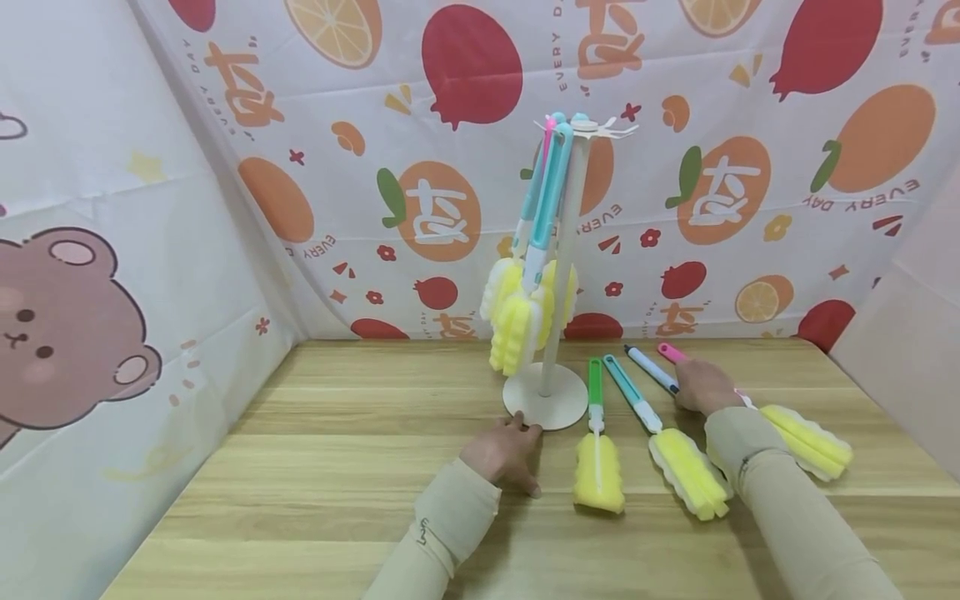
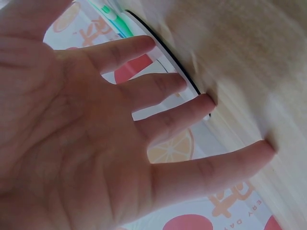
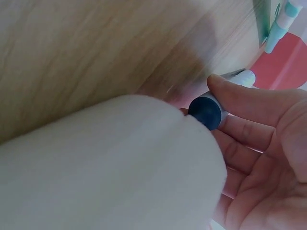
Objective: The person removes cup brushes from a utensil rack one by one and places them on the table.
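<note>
My right hand (image 1: 701, 386) pinches the near end of a pale blue marker (image 1: 651, 367) lying on the table. In the right wrist view my thumb and fingers hold it close to its dark blue end (image 3: 205, 112). Beneath that hand and sleeve lies a pink-handled bottle brush (image 1: 808, 443) with a yellow-and-white sponge head. My left hand (image 1: 504, 454) is spread, its fingertips touching the tabletop and the edge of the white stand's round base (image 1: 562, 410). Several sponge brushes (image 1: 551, 200) with teal or pink handles hang from the stand's top hooks.
Between the hands lie a green-handled brush (image 1: 597, 475) and a teal-handled brush (image 1: 686, 471), sponge ends toward me. Fruit-print cloth (image 1: 472, 67) hangs behind the wooden table (image 1: 337, 467). A large white rounded form (image 3: 115, 167) blocks the right wrist view's lower left.
</note>
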Demonstrator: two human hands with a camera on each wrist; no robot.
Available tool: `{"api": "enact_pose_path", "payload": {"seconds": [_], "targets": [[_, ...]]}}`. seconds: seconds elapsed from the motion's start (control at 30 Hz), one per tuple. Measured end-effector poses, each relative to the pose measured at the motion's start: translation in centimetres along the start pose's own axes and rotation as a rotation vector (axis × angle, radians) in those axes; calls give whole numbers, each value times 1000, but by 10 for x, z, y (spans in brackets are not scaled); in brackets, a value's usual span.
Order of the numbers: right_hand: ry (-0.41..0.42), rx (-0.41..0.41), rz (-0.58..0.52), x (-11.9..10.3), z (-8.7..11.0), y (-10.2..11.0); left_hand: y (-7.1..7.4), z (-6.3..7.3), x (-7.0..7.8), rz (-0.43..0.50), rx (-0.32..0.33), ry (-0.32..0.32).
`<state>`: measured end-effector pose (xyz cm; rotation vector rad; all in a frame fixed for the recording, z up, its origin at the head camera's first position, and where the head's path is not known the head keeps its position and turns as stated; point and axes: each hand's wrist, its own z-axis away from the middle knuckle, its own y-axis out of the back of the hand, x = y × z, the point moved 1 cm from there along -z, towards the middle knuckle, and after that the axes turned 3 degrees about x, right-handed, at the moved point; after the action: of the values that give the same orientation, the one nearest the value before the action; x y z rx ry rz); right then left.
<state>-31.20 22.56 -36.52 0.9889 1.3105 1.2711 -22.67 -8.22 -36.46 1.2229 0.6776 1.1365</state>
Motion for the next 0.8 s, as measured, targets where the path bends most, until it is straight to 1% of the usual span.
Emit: {"api": "enact_pose_path", "payload": {"seconds": [0.17, 0.3, 0.43, 0.6, 0.7, 0.8], "targets": [[-10, -28, -47, 0, 0, 6, 2, 0, 0, 12, 0, 12], [-45, -66, -91, 0, 1, 10, 3, 0, 0, 5, -1, 12], [-75, -80, -125, 2, 4, 11, 3, 1, 1, -4, -1, 8], [-99, -47, -144, 4, 7, 16, 3, 3, 1, 7, 8, 15], [-93, 2, -153, 4, 9, 19, 2, 5, 2, 4, 14, 16], [-82, 64, -208, 3, 12, 21, 0, 6, 2, -3, 17, 17]]}}
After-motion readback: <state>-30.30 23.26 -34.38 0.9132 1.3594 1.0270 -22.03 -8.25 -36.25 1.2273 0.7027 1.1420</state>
